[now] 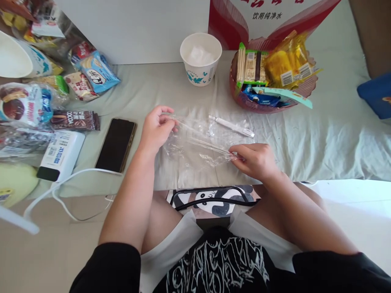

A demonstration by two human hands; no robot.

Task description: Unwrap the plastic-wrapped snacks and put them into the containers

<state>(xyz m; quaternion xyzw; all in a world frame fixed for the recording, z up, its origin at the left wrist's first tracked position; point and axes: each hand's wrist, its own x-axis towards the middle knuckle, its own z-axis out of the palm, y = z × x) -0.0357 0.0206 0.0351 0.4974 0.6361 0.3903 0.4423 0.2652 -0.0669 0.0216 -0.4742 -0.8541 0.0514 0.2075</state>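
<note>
A clear plastic bag (198,142) is stretched between my two hands, just above the cloth-covered surface. My left hand (159,126) pinches its upper left edge between thumb and fingers. At the lower right, my right hand (253,160) grips the other end with its fingers closed. Beyond the bag a white pen-like stick (232,126) lies slanted, with crumpled clear film around it. Behind these stands a white paper cup (200,61) with a teal leaf print and something white and crumpled inside.
A reddish bowl (236,95) of packaged snacks stands at the back right, before a white and red carton (137,32). To my left lie a phone (116,144), a white cable (79,174), a white box-shaped device (65,152) and several snack packets (97,73). A blue object (375,95) sits far right.
</note>
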